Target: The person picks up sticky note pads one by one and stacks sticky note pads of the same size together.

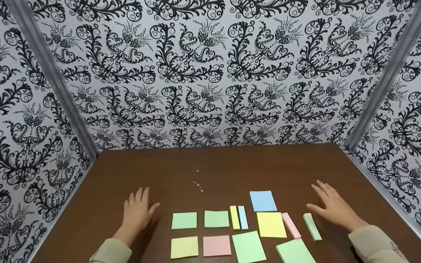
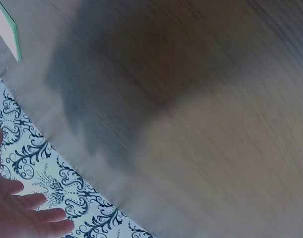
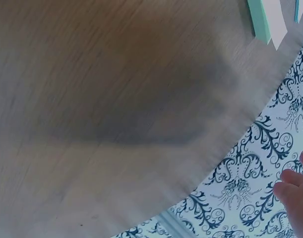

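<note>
In the head view my left hand (image 1: 135,212) is held over the brown table, fingers spread, holding nothing. Nearest to it lie a small green sticky note pad (image 1: 184,220) and a pale yellow one (image 1: 184,247). On the other side my right hand (image 1: 334,207), also spread and holding nothing, is beside a narrow green sticky note pad (image 1: 312,227). Between the hands lie another green pad (image 1: 216,219), a pink pad (image 1: 217,246), narrow yellow (image 1: 235,217) and blue (image 1: 243,217) pads, a blue square (image 1: 263,201), a yellow square (image 1: 272,224) and a narrow pink pad (image 1: 291,225).
Two larger green pads (image 1: 249,247) lie at the table's near side, the right one cut off by the frame. Small pale specks (image 1: 198,185) dot the brown tabletop (image 1: 141,164). Patterned walls (image 1: 203,73) with grey posts (image 1: 386,76) enclose the table's back and sides.
</note>
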The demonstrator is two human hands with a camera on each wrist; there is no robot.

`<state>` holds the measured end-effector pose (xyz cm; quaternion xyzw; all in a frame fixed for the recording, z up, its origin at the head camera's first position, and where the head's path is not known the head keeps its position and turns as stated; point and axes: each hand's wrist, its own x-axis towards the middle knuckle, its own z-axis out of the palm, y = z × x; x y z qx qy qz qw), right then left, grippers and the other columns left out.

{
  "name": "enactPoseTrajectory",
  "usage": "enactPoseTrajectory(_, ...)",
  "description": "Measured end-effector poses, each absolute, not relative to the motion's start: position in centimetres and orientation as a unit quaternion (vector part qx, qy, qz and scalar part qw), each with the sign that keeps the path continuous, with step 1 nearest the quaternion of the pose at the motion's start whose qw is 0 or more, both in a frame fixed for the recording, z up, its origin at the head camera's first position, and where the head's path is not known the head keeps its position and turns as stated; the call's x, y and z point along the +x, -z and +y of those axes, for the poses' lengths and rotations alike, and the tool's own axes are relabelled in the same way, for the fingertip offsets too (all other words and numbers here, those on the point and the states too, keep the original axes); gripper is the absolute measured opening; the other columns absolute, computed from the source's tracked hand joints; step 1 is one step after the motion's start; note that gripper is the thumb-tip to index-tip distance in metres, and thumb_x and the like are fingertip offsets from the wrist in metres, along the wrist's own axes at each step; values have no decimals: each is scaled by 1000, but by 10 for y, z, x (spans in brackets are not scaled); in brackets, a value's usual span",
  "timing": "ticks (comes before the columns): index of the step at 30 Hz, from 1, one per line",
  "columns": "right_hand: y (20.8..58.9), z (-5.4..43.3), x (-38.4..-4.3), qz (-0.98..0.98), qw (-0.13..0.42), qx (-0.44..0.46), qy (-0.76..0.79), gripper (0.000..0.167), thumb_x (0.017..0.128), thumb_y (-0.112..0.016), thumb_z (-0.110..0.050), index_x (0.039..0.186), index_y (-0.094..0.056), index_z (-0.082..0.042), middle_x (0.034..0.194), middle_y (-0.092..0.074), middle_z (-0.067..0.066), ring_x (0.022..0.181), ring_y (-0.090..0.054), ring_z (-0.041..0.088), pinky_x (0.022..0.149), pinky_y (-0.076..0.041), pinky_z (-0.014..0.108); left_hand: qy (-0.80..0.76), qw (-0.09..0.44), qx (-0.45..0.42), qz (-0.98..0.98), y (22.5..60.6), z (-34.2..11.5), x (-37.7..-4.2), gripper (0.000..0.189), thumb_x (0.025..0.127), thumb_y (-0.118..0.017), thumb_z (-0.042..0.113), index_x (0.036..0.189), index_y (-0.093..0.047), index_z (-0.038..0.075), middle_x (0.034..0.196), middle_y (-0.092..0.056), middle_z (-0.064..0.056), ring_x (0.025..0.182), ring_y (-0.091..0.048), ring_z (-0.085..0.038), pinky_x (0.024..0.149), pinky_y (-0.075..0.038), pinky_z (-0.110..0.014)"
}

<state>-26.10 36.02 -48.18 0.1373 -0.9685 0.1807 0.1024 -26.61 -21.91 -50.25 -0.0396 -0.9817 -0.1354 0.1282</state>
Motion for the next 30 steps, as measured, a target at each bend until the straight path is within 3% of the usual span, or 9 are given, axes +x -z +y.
enactPoseTrajectory(8, 479, 349, -260, -966, 86, 161, -182, 74, 83, -64, -38, 133, -37, 10, 136, -36, 29, 123, -34, 47, 97, -28, 58, 131, 123, -52, -982, 501, -212, -264, 66, 87, -57, 36, 135, -36, -4, 134, -38, -29, 120, -35, -52, 95, -28, -63)
enactPoseTrajectory(16, 470, 330, -250, -964, 33, 205, -169, 58, 82, -66, -29, 122, -48, 10, 123, -47, 29, 112, -46, 45, 88, -38, 56, 118, 129, -82, -981, 498, -196, -257, 65, 85, -61, 35, 133, -39, -3, 131, -43, -27, 116, -41, -48, 93, -33, -60)
enactPoseTrajectory(22, 469, 311, -238, -940, -17, 299, -162, 47, 82, -66, -20, 116, -53, 9, 113, -53, 19, 101, -54, 34, 80, -45, 47, 116, 118, -116, -979, 495, -177, -241, 62, 84, -63, 33, 130, -42, -3, 124, -48, -25, 110, -49, -43, 90, -38, -55)
enactPoseTrajectory(25, 475, 304, -230, -918, -10, 368, -149, 38, 79, -69, -16, 108, -57, 6, 104, -56, 12, 91, -56, 25, 75, -47, 39, 119, 111, -143, -976, 494, -168, -236, 60, 84, -64, 32, 128, -44, -3, 121, -50, -24, 107, -51, -41, 87, -40, -54)
enactPoseTrajectory(30, 485, 298, -214, -885, 2, 452, -108, 45, 73, -74, -23, 107, -58, 2, 103, -55, 10, 91, -54, 19, 75, -47, 33, 127, 101, -180, -970, 495, -156, -228, 59, 82, -65, 31, 127, -46, -3, 117, -51, -23, 103, -53, -40, 83, -43, -52)
